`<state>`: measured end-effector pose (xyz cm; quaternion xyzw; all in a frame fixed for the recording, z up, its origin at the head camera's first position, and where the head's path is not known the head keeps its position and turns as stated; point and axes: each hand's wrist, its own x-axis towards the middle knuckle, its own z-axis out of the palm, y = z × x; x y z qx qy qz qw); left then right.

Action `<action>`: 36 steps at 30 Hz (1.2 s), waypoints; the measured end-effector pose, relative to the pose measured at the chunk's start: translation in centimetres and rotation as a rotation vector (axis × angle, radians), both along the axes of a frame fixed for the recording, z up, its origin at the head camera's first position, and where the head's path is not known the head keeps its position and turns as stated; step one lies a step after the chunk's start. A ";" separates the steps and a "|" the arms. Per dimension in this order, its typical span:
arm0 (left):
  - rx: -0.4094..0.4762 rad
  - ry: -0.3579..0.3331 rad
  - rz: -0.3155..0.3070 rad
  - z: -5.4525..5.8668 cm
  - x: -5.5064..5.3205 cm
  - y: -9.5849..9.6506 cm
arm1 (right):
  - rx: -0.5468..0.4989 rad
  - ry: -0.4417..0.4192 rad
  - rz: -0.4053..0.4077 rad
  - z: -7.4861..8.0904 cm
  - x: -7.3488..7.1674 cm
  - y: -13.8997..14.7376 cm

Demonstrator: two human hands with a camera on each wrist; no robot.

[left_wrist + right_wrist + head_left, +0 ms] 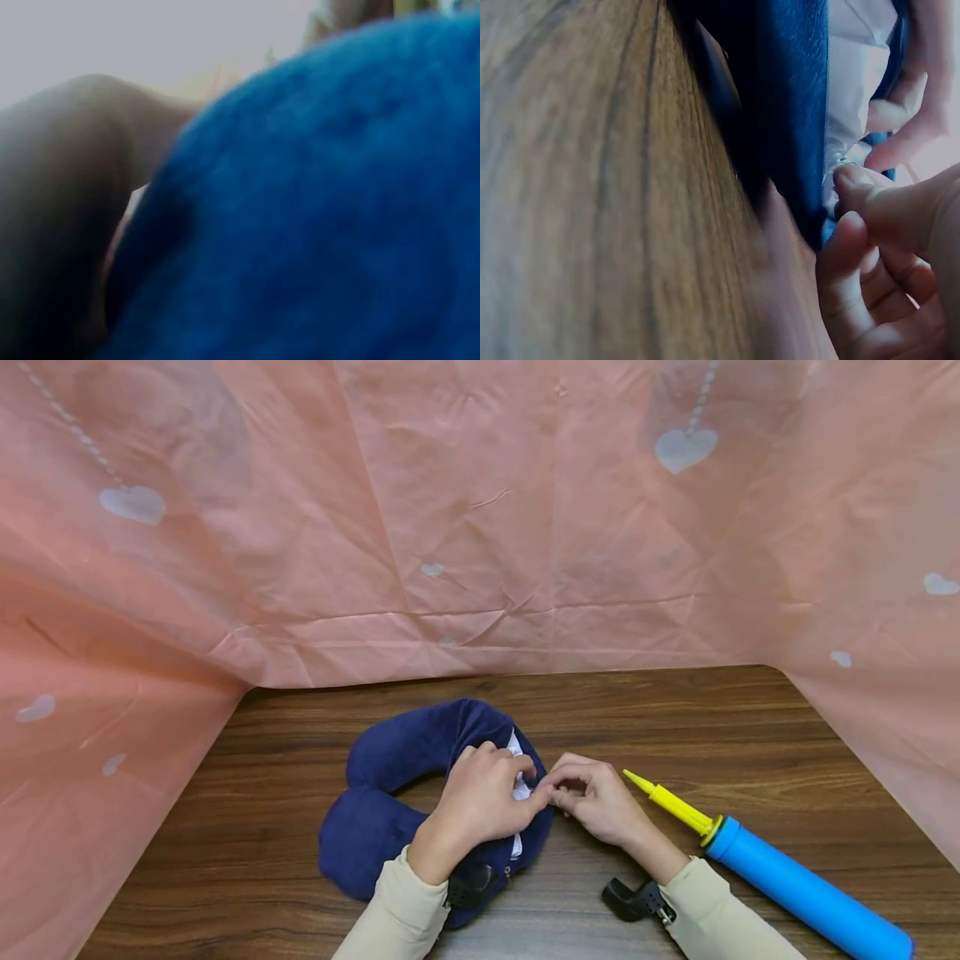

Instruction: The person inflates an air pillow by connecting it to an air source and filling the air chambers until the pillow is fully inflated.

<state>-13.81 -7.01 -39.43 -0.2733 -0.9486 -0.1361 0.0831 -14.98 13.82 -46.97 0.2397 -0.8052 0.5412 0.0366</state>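
Observation:
A navy blue plush neck pillow (390, 843) lies on the table, its curve toward the right. White inner material (855, 67) shows through a long slit in its cover. Across the pillow's right side lies my left hand (483, 793), fingers bent over the slit and gripping there. My right hand (596, 797) pinches the slit's outer edge between thumb and finger, beside a small clear piece (844, 161). The thumbs meet closely in the head view. Blue plush (322, 202) fills most of the left wrist view, hiding much of that hand's work.
To the right of my right hand lies a hand pump with a blue barrel (810, 885) and a yellow nozzle (675, 806). The brown wood-grain table (262, 777) is enclosed by a pink curtain (450, 527) with pale hearts at the back and sides.

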 end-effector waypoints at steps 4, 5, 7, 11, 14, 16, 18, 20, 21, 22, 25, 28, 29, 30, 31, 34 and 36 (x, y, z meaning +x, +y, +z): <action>-0.086 -0.028 0.039 -0.4 0.1 0.5 | -0.010 0.014 -0.003 0.0 0.1 -0.2; -0.103 -0.032 0.045 -0.5 0.1 0.6 | -0.014 0.016 -0.001 0.0 0.1 -0.2; -0.121 -0.027 0.040 -0.7 0.0 0.6 | -0.025 0.022 0.005 0.0 0.1 -0.3; -0.109 -0.004 0.008 -0.8 -0.1 0.5 | -0.037 0.029 0.020 0.1 0.1 -0.5; -0.076 0.010 -0.013 -0.9 -0.3 0.3 | -0.047 0.017 0.028 0.1 0.1 -0.5; -0.061 0.012 -0.030 -1.0 -0.4 0.3 | -0.053 0.004 0.029 0.1 0.2 -0.5; -0.042 0.006 -0.045 -1.0 -0.5 0.2 | -0.067 -0.011 0.031 0.1 0.2 -0.4; -0.020 -0.007 -0.053 -1.0 -0.6 0.2 | -0.085 -0.020 0.032 0.1 0.2 -0.4; -0.004 -0.017 -0.051 -1.0 -0.6 0.1 | -0.091 -0.019 0.033 0.1 0.2 -0.4; 0.011 -0.027 -0.046 -1.0 -0.6 0.1 | -0.099 -0.021 0.034 0.0 0.1 -0.4; 0.047 -0.037 -0.025 -1.2 -0.6 0.0 | -0.112 -0.022 0.034 0.1 0.1 -0.5; 0.072 -0.036 -0.014 -1.3 -0.5 -0.2 | -0.104 -0.024 0.024 0.0 0.0 -0.5; 0.074 -0.034 -0.016 -1.3 -0.5 -0.3 | -0.100 -0.024 0.020 0.0 0.0 -0.5; 0.075 -0.033 -0.021 -1.3 -0.5 -0.3 | -0.099 -0.025 0.020 0.1 0.0 -0.5; 0.069 -0.036 -0.028 -1.2 -0.5 -0.3 | -0.098 -0.023 0.022 0.1 0.0 -0.4; 0.027 -0.045 -0.057 -1.0 -0.4 -0.2 | -0.102 -0.022 0.029 0.0 0.0 -0.4; 0.008 -0.063 -0.076 -1.0 -0.4 -0.2 | -0.116 -0.040 0.038 0.0 0.0 -0.5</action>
